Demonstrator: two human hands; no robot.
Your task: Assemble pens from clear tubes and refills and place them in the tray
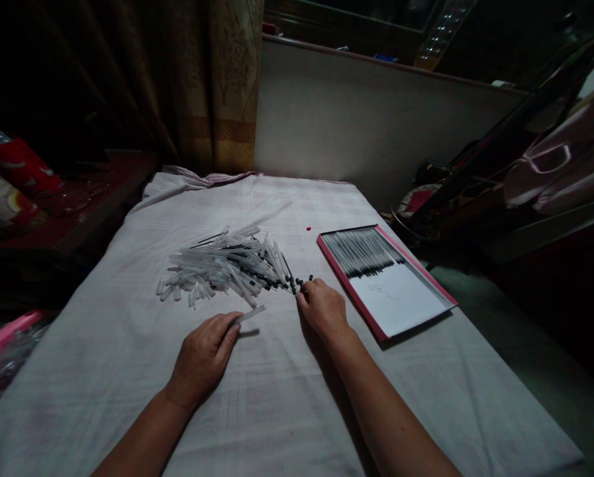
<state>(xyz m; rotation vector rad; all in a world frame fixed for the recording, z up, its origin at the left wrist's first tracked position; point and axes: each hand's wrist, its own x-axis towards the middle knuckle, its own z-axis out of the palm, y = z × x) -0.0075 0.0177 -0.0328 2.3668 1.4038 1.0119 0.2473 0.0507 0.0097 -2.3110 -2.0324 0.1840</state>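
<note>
Between the thumb and fingers of my left hand [204, 354] is a translucent pen barrel [251, 314], held above the cloth and pointing right. My right hand [322, 306] is closed, its fingertips down among small black plugs [293, 283]; whatever is in the pinch is hidden. Beyond both hands lies a loose pile of translucent pen barrels [217, 262], mixed with dark parts. To the right of my right hand, a shallow red-edged box [410, 301] holds a row of pens [363, 248] with black ends, side by side in its far part.
A white cloth [271, 411] covers the table. One tiny red piece [308, 228] lies near the box's far left corner. A dark red side table [112, 185] with packages stands left, near a pink basket [8, 338]. Curtain [232, 79] and wall [326, 112] stand behind.
</note>
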